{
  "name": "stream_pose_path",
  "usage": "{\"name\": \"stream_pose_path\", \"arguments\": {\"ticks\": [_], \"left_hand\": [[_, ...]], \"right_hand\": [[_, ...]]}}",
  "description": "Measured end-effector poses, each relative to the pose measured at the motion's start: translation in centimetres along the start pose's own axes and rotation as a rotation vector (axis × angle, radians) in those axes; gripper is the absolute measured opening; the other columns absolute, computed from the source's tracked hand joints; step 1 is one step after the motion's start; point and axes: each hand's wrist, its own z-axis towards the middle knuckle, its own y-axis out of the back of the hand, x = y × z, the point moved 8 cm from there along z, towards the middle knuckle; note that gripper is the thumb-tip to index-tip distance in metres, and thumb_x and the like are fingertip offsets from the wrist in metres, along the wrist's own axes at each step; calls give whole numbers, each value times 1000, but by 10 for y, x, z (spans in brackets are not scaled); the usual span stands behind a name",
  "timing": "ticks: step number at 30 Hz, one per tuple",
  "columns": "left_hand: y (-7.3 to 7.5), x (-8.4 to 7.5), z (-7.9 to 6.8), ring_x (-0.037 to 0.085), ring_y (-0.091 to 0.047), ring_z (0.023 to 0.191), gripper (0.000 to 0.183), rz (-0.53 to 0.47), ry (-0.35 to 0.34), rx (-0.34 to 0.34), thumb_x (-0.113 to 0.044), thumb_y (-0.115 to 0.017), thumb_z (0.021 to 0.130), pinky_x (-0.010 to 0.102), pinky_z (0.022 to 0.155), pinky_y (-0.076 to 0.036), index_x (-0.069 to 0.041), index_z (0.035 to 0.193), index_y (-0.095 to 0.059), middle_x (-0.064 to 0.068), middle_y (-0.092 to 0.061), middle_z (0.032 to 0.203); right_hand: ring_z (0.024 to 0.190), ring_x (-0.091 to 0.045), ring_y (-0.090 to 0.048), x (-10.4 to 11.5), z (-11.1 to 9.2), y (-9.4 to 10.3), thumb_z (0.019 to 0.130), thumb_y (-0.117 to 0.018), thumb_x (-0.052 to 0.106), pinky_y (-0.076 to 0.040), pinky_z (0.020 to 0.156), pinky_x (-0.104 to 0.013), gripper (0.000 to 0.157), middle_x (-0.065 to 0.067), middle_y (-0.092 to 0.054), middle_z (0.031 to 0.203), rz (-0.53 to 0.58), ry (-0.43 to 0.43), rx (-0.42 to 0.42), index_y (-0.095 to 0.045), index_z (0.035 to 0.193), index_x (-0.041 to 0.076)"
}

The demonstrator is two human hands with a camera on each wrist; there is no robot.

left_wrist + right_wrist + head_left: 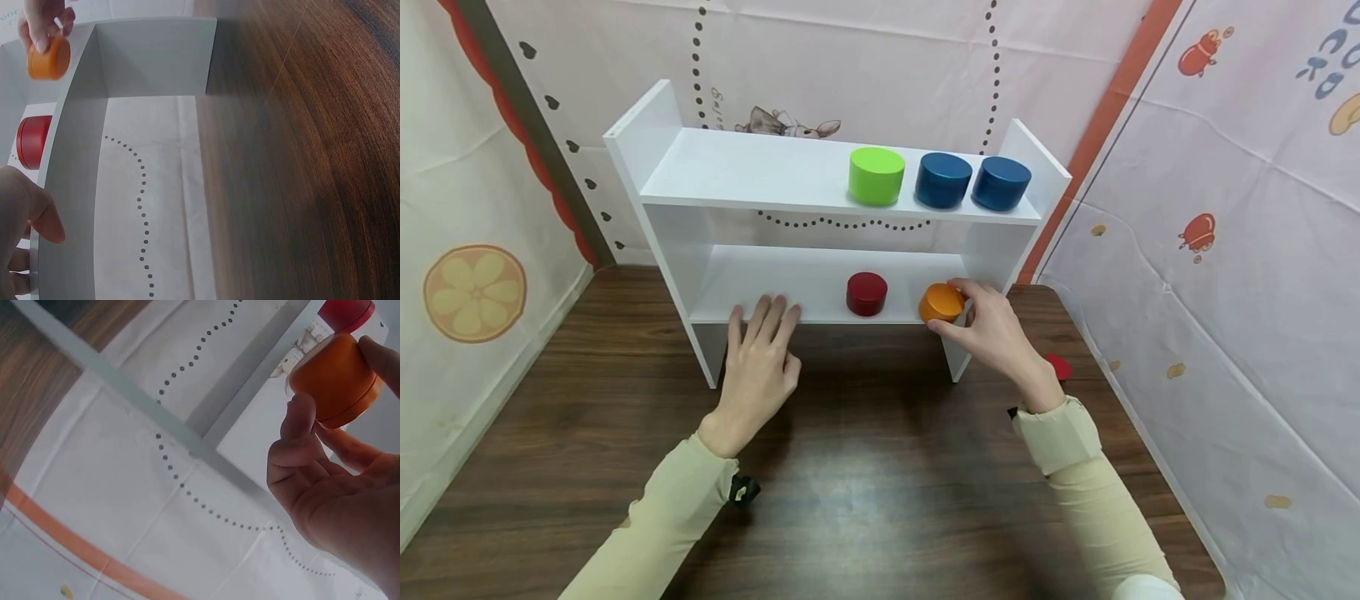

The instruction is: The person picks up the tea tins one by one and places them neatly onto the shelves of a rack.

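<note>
My right hand (pixel 992 327) pinches an orange round tin (pixel 942 302) between thumb and fingers, at the right end of the lower shelf. In the right wrist view the orange tin (pixel 337 378) is tilted. A dark red round tin (pixel 867 294) stands on the lower shelf, left of the orange one. With its fingers extended, my left hand (pixel 757 375) rests on the front edge of that shelf near its left end. The left wrist view shows the left thumb (pixel 47 219) against the shelf's edge.
A white two-tier shelf unit (pixel 737 171) stands on a dark wooden table (pixel 850 500). On its top tier are a green tin (pixel 876 177) and two blue tins (pixel 943 180). A small red disc (pixel 1059 367) lies beside the right wrist. Patterned cloth surrounds the table.
</note>
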Motion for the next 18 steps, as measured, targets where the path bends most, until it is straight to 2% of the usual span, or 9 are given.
{"name": "stream_pose_path", "arguments": {"ticks": [9,18], "left_hand": [[0,0,0,38,-43,135,56,6,2,11,-2,-54,76,63,111,-22,-5,132,-54,20,-52,140],[-1,1,-1,37,-42,136,57,12,6,17,-2,-55,76,63,112,-21,-6,133,-54,20,-52,141]], "right_hand": [[78,-24,-52,9,19,-13,82,-74,35,-46,67,-29,60,-14,-60,115,-17,12,15,-54,130,5],[95,-28,-57,13,30,-25,83,-72,37,-52,80,-38,63,-15,-59,122,-48,5,46,-52,133,4]]}}
